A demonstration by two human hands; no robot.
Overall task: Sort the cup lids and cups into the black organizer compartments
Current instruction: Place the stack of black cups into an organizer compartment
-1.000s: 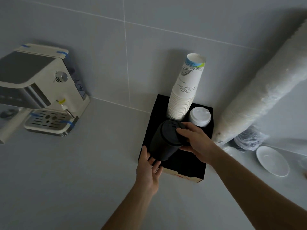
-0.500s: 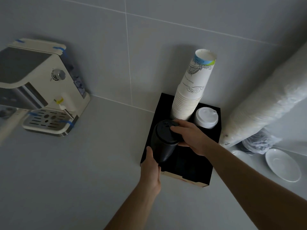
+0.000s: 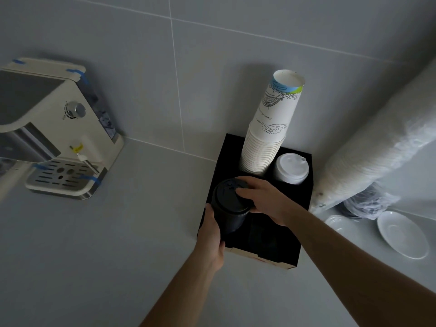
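A black organizer [image 3: 304, 199] stands against the tiled wall. Its back left compartment holds a tall stack of white paper cups [image 3: 266, 135]; its back right holds a stack of white lids [image 3: 291, 167]. A stack of black lids [image 3: 227, 204] sits in the front left compartment, rising above the rim. My right hand [image 3: 264, 199] grips the top of that black stack from the right. My left hand [image 3: 211, 232] presses against its lower left side at the organizer's front left corner. The front right compartment looks dark; I cannot tell what is inside.
A cream espresso machine [image 3: 54, 128] sits at the left on the grey counter. A long plastic sleeve of white cups [image 3: 382, 149] leans against the wall at the right. White saucers [image 3: 401, 234] and crumpled plastic wrap [image 3: 368, 204] lie beside it.
The black lid stack has sunk lower and straightened in the front left compartment. My left hand has closed in from below the stack onto its side; my right hand followed it down.
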